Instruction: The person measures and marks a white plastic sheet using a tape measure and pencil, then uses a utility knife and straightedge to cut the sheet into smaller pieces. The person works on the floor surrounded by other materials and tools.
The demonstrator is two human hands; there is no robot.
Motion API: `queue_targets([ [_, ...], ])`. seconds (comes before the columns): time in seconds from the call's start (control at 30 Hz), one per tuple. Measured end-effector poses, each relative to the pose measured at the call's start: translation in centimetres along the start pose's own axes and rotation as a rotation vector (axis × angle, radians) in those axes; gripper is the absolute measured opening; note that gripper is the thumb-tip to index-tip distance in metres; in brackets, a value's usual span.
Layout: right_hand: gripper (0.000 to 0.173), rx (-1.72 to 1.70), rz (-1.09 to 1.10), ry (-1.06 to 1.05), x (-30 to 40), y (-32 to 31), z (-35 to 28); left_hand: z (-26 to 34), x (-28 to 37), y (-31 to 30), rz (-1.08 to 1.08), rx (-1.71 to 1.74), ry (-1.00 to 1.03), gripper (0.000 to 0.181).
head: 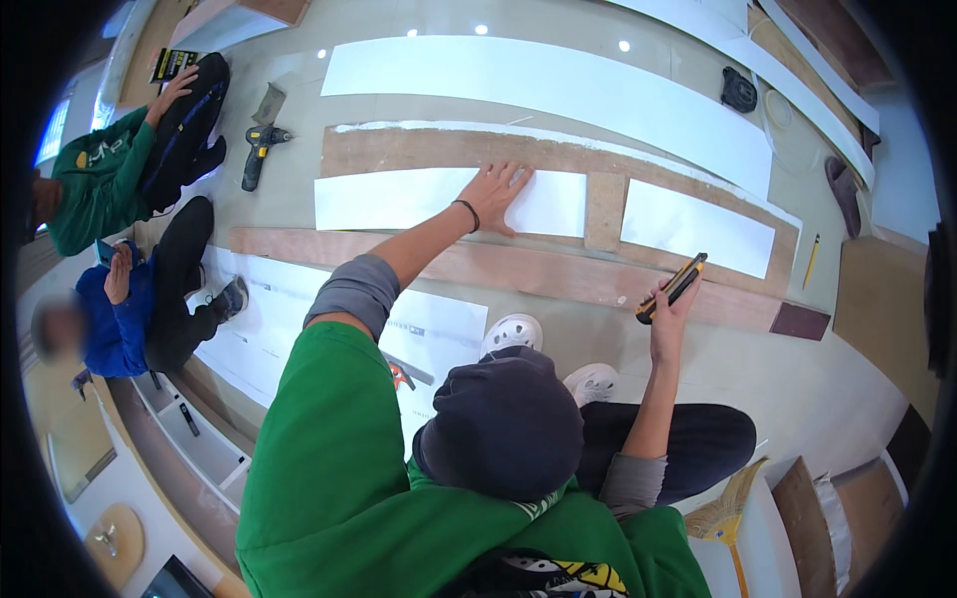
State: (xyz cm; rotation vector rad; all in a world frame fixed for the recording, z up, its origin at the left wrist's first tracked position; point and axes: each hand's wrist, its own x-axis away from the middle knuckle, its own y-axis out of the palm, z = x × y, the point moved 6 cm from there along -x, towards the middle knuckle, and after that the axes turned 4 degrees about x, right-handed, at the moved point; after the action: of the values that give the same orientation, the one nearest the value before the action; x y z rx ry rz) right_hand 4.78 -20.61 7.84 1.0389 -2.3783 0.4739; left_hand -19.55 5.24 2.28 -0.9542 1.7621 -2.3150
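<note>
My left hand (497, 196), with a dark bracelet at the wrist, lies flat with fingers spread on a long white sheet strip (389, 198). The strip rests on a brown wooden board (448, 143) with a white upper edge. In my right hand (677, 299) is a black and yellow utility knife (671, 288), above the board's lower right part. A small wood piece (605, 211) separates the strip from a shorter white piece (699, 226). A long reddish plank (523, 270) runs along the board's near side.
A cordless drill (258, 155) lies at the left, near two seated people. Beyond the board is a long white panel (523, 82). At the right are a pencil (811, 260), a tape measure (739, 90) and a dark shoe (843, 196). An orange-handled tool (401, 376) lies on printed sheeting (456, 314).
</note>
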Motion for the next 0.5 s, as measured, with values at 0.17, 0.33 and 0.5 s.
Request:
queue_targets([
  [0.17, 0.082, 0.488, 0.21, -0.311, -2.6, -0.3, 2.7, 0.0, 0.3, -0.8, -0.011, 0.015, -0.024, 0.123],
  [0.33, 0.075, 0.622, 0.27, -0.331, -4.7, -0.4, 6.1, -2.8, 1.6, -3.3, -0.027, -0.113, 0.014, 0.13],
  [0.5, 0.072, 0.574, 0.262, -0.216, -5.6, -0.3, 7.4, -6.8, 3.7, -8.6, 0.028, -0.258, 0.014, 0.135],
])
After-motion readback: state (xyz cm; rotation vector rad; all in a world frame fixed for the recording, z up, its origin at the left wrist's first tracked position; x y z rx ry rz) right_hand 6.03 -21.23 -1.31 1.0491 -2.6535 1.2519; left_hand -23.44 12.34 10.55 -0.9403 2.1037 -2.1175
